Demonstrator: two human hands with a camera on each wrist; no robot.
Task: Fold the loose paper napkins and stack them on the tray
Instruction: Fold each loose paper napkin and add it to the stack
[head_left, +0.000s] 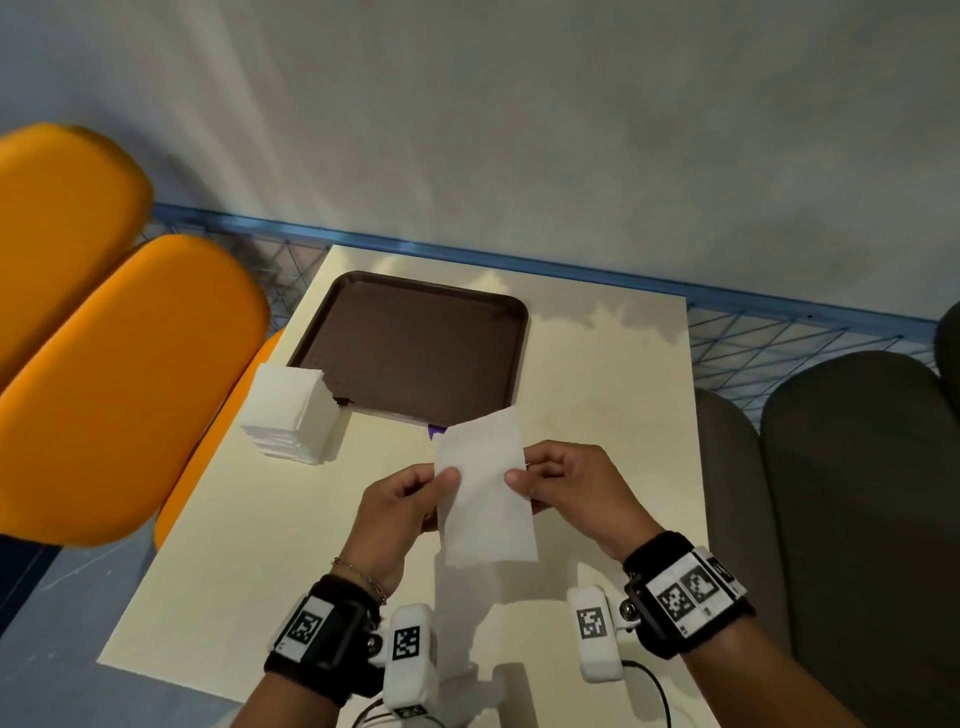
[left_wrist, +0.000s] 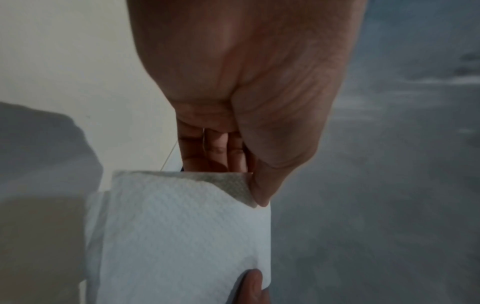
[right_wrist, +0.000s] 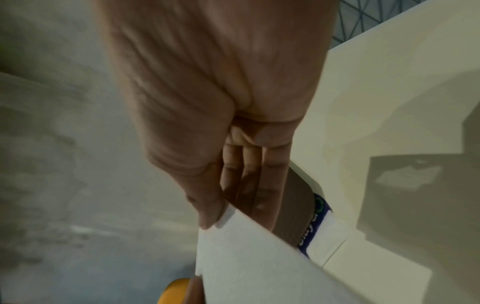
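Note:
A white paper napkin is held up above the table between both hands, hanging as a tall rectangle. My left hand pinches its left edge with thumb and fingers, and my right hand pinches its right edge. The left wrist view shows the textured napkin gripped under my thumb. From the right wrist, the napkin runs beneath my thumb and fingers. A dark brown tray lies bare at the table's far side. A stack of white napkins sits at the tray's near left corner.
The cream table has orange seats on its left and dark grey seats on its right. A blue wire fence runs behind it. A small purple label peeks out by the tray's near edge.

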